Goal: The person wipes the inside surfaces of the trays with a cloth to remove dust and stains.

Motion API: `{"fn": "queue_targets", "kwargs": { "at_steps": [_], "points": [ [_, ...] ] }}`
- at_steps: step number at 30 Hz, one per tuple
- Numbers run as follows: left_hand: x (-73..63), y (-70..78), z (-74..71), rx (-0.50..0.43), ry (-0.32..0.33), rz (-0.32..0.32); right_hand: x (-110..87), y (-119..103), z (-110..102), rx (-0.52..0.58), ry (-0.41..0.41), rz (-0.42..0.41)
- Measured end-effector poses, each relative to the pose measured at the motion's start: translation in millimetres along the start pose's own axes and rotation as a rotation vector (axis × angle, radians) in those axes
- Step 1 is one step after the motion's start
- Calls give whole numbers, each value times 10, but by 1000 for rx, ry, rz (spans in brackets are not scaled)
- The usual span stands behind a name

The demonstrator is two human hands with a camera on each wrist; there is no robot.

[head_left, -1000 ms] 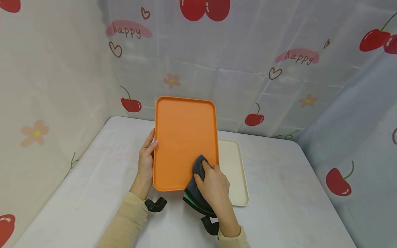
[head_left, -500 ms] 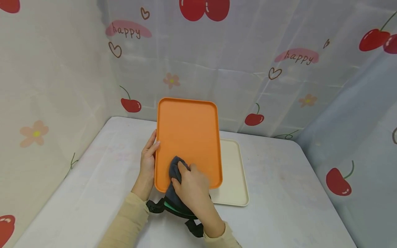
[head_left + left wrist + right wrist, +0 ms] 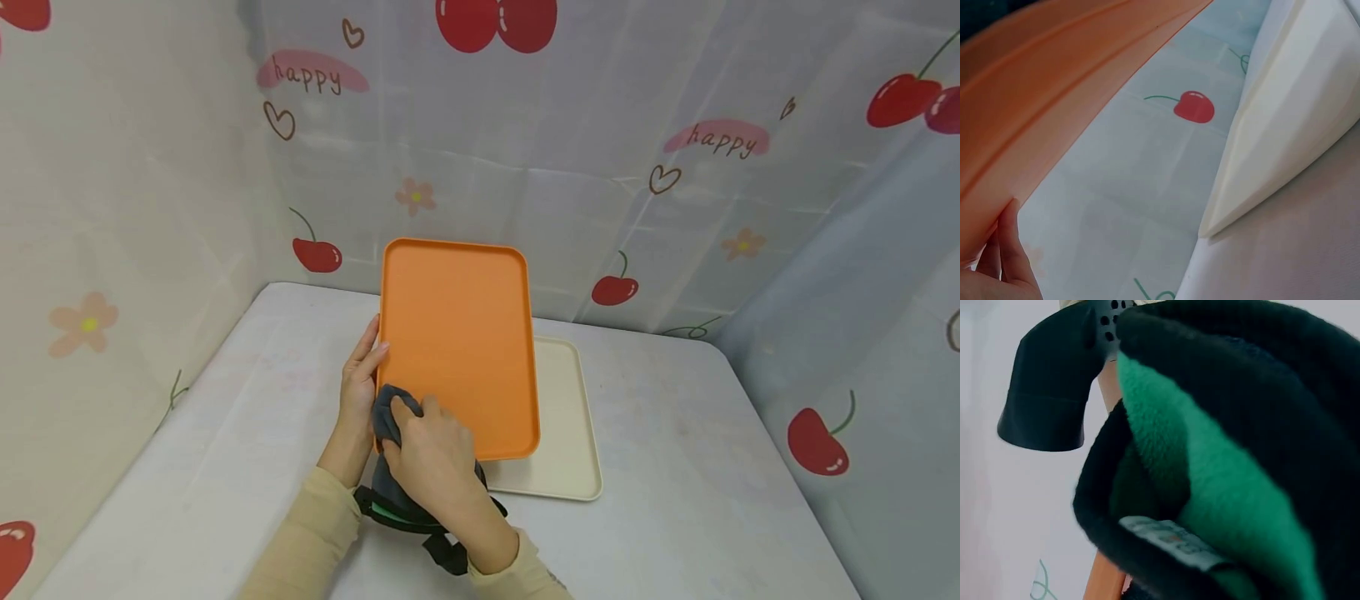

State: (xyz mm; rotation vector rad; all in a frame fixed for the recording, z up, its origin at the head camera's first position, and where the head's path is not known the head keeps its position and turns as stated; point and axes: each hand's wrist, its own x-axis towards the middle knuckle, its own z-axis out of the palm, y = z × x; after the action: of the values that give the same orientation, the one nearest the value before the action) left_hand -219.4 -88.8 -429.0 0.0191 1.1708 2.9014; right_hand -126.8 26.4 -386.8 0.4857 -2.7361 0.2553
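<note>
An orange rectangular tray is held up, tilted, with its inner face toward the head camera. My left hand grips its left edge, thumb on the rim; in the left wrist view its fingers reach the tray's underside. Near the lower left corner, my right hand pinches a dark grey cleaning cloth and presses it on the tray. The loose part of the cloth hangs below, and its green side, dark border and white label fill much of the right wrist view.
Behind and right of the orange tray, a cream tray lies on the white-covered table. A cherry-printed curtain stands along the back and sides. A black wrist mount hangs under the right forearm.
My right hand has moved the cloth leftward along the tray's lower part, from the right side to the lower left corner. The orange tray has shifted slightly right; the cream tray stayed put.
</note>
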Motion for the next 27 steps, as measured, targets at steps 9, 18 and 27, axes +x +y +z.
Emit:
{"fn": "queue_targets", "kwargs": {
  "at_steps": [9, 18, 27],
  "points": [
    [-1, 20, -4, -38, -11, -10, -23, 69, -3, 10, -40, 9],
    [-4, 25, 10, -39, -6, -10, -101, 200, -44, 37, -62, 59],
    [10, 51, -23, -52, -24, -10, -197, 443, -116, 57, -53, 142]
  ]
}}
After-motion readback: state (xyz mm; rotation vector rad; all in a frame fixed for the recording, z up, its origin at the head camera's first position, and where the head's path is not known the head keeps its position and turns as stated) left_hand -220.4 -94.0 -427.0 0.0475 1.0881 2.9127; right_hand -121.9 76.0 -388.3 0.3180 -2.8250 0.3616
